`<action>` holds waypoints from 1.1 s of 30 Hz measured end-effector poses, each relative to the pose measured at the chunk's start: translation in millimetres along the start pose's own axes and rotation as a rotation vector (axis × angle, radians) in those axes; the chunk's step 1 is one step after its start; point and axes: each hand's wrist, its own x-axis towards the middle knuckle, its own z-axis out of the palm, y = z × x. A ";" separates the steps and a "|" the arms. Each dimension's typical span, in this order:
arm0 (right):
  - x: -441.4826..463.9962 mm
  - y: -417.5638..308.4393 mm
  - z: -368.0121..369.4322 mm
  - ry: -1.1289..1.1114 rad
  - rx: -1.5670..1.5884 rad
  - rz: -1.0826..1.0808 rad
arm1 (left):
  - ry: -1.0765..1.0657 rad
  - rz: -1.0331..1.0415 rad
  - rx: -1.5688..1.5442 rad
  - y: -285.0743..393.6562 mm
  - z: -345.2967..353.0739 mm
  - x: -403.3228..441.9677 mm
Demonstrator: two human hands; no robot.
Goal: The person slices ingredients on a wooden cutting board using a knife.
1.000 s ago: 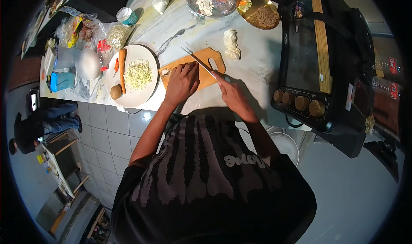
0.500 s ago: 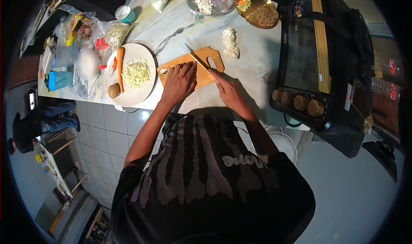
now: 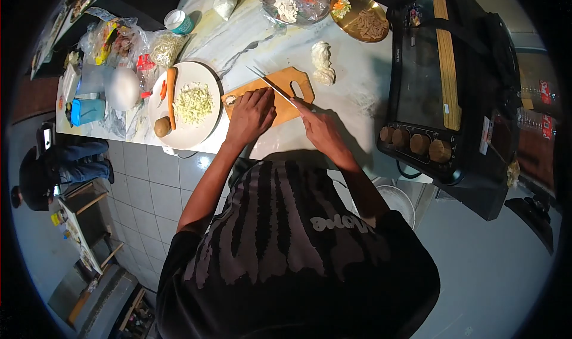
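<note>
My right hand [image 3: 317,126] grips a knife [image 3: 279,90], its blade slanting up and left across a wooden cutting board [image 3: 287,78]. The fingers of my left hand [image 3: 252,113] are bent and pressed down on the board beside the blade; whatever lies under them is hidden. A small pale piece [image 3: 231,100] rests at the board's left end, too small to name. Left of the board, a white plate [image 3: 205,133] holds chopped pale-green vegetable [image 3: 193,103], a carrot [image 3: 171,97], red chillies [image 3: 163,90] and a round brown item [image 3: 162,127].
Behind the board lies a knotted white plastic bag [image 3: 322,63]. A brass-coloured plate [image 3: 376,35] and a steel tray [image 3: 304,18] of cut food stand at the back. A black oven [image 3: 422,88] occupies the right. Bags [image 3: 122,41] crowd the left; another person [image 3: 42,172] stands beyond.
The whole view has shifted slightly. The knife remains in my right hand and my left hand stays pressed on the board, with hardly any movement.
</note>
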 end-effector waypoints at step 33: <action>-2.9 -12.2 0.2 0.004 0.156 0.033 | -0.068 -0.095 0.096 8.0 -7.1 -10.4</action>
